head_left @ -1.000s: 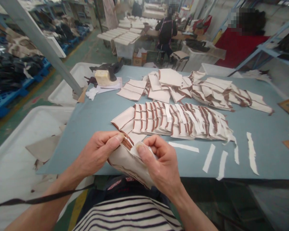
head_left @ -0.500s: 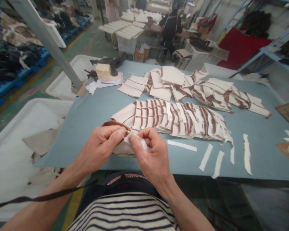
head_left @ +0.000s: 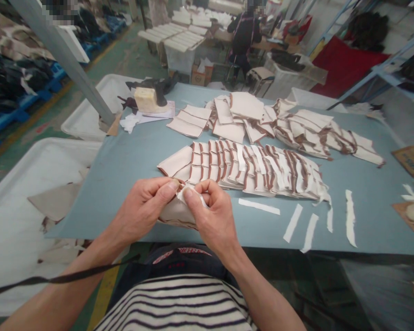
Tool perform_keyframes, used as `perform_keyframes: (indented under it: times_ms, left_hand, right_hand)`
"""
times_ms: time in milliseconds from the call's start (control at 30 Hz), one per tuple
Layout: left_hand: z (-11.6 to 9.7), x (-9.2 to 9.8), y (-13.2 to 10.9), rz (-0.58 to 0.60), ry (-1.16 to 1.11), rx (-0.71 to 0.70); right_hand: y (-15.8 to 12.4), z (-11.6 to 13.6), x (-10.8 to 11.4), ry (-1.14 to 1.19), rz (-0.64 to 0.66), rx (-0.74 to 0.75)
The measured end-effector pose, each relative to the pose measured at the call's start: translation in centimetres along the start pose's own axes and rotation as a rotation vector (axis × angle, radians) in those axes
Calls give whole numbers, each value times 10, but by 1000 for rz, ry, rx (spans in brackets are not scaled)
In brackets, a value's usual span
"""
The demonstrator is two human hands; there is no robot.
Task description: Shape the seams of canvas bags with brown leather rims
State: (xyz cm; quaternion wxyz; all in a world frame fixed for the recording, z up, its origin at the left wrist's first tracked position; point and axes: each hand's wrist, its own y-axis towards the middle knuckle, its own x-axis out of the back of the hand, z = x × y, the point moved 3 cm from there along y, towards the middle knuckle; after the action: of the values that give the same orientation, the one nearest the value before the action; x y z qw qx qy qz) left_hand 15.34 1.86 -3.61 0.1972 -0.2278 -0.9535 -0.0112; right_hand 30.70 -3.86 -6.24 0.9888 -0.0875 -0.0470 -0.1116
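Close to the table's near edge, my left hand (head_left: 145, 202) pinches the brown edge of a beige fabric piece (head_left: 175, 214) between thumb and forefinger. Against that same edge my right hand (head_left: 212, 211) grips a small crumpled white strip (head_left: 185, 191). Both sets of fingertips almost meet, and they cover much of the edge. Just beyond lies a row of overlapping beige panels with brown edges (head_left: 215, 161), several bearing white strips. Loose white strips (head_left: 258, 206) rest on the blue table (head_left: 124, 161) to the right of my hands.
A loose heap of beige pieces (head_left: 246, 105) covers the table's far side. At the far left sits a yellowish block (head_left: 146, 99) by dark cloth. White bins (head_left: 24, 174) stand to the left, along a metal post (head_left: 65, 59). A person (head_left: 243, 34) sits in the background.
The view has shifted slightly. The brown edge flap that stood up beyond my left hand has been folded down or drawn in. Both hands keep their pinch and stay close together.
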Motion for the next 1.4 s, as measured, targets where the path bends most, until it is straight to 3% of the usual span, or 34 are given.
perform_keyframes:
  times_ms: [200,433,733,1067,1200,1400]
  left_hand:
    - [1,2,2,19,-17,-52]
    - [3,-1,4,41,-92,14]
    - [-5,-13,0,-188,208,-112]
    - [-8,-15,-3,-309,262,-247]
    - [3,-12,-2,-253,86,-162]
    - [2,2,-2,-82,51,-117]
  right_hand:
    - [3,0,1,-37,13,10]
    - [6,1,-1,-102,-50,68]
    - [10,-10,-1,-79,1,49]
    - [10,-12,-12,65,105,5]
    - [9,-10,-17,131,146,-9]
    - [13,-8,-15,163,230,-30]
